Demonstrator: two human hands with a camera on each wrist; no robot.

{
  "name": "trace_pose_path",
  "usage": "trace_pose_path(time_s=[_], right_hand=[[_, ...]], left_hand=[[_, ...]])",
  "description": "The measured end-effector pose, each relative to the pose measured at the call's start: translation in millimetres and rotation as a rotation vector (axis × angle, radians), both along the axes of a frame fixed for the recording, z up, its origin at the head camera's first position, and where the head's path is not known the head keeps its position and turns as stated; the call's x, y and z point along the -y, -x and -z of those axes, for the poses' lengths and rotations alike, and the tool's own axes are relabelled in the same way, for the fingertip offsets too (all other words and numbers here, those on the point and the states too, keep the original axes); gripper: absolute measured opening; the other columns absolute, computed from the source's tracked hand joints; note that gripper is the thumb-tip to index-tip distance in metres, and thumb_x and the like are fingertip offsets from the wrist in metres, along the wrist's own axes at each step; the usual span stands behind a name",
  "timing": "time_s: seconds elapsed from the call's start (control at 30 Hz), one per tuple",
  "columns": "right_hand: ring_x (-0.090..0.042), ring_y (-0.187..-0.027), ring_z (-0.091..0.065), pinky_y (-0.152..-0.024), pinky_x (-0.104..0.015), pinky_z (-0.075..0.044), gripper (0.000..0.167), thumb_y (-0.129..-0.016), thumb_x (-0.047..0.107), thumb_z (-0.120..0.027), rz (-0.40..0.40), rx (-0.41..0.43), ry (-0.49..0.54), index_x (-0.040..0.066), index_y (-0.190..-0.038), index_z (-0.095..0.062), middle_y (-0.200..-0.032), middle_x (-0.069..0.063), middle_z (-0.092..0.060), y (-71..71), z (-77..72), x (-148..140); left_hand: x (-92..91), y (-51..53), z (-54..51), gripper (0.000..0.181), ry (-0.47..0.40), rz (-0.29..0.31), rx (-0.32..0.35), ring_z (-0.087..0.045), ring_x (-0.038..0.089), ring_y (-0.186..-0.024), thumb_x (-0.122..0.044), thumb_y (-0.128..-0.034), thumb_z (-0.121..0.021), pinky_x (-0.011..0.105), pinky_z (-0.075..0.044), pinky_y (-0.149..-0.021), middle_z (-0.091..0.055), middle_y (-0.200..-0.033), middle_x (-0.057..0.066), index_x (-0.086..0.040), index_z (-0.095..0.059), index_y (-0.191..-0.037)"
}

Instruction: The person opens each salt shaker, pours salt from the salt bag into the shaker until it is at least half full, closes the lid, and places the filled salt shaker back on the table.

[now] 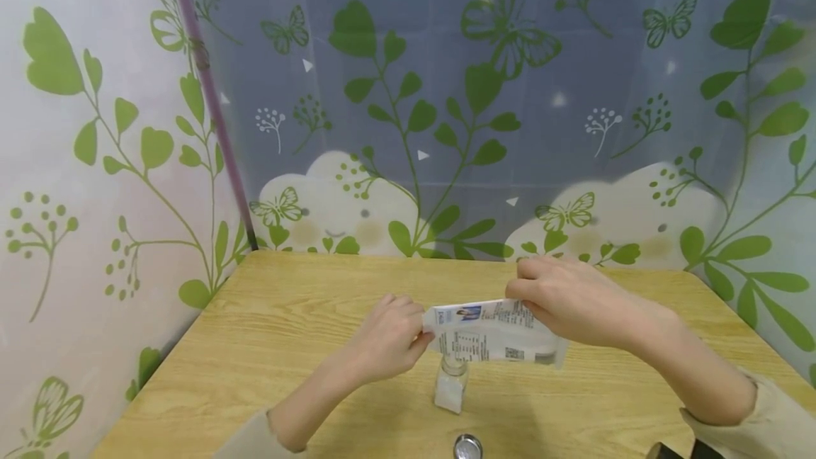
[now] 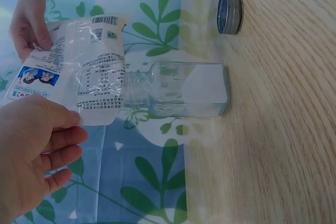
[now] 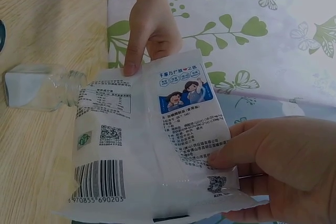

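Printed white packet (image 1: 494, 335), held aloft directly above or just in front of an open glass jar (image 1: 451, 381); whether packet and rim touch cannot be told. The left hand (image 1: 392, 338) pinches one end between thumb and fingers; the right hand (image 1: 574, 303) grips the other, thumb on the printed face, fingers behind. Holding both ends probably keeps the limp packet spread and steadies its lower edge near the jar's mouth. The jar, partly filled with white matter (image 1: 449, 397), stands upright on the table (image 1: 255, 346), its flat base presumably making it stable unheld. A metal lid (image 1: 468, 447) lies near the jar, apart from it, leaving the mouth uncovered. Behind hangs a leaf-patterned cloth (image 1: 395, 119).
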State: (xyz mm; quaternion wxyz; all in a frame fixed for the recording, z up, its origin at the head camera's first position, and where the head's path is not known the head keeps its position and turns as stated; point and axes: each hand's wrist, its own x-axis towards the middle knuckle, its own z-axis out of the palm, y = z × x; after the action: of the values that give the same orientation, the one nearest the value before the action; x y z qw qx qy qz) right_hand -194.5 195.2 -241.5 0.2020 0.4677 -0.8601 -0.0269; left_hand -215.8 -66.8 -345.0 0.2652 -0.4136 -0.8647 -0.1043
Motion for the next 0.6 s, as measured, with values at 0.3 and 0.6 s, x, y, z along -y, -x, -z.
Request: trace_pose_path(time_s=[0.3,0.6], right_hand=[[-0.007,-0.063,-0.032,-0.051,-0.019,-0.028,0.019,-0.079,-0.002,-0.064,-0.011,-0.011,0.016,0.016,-0.084,-0.065,-0.073,0.009,-0.036,0.8,1.5,-0.3],[-0.007,-0.062,-0.032,-0.048,-0.017,-0.028,0.019,-0.078,-0.002,-0.065,-0.011,-0.029,0.032,0.016,-0.084,-0.065,-0.077,0.006,-0.033,1.1,2.2,-1.0]], left_hand=[[-0.3,0.0,-0.4,0.007,0.005,-0.005,0.015,-0.051,0.011,-0.069,-0.015,-0.0796,-0.07,0.023,-0.032,-0.063,-0.06,-0.073,-0.007,-0.014,-0.065,-0.076],[-0.4,0.6,-0.2,0.007,-0.005,0.001,0.01,-0.051,0.011,-0.069,-0.015,-0.0793,-0.07,0.023,-0.034,-0.064,-0.059,-0.072,-0.006,-0.014,-0.065,-0.076]])
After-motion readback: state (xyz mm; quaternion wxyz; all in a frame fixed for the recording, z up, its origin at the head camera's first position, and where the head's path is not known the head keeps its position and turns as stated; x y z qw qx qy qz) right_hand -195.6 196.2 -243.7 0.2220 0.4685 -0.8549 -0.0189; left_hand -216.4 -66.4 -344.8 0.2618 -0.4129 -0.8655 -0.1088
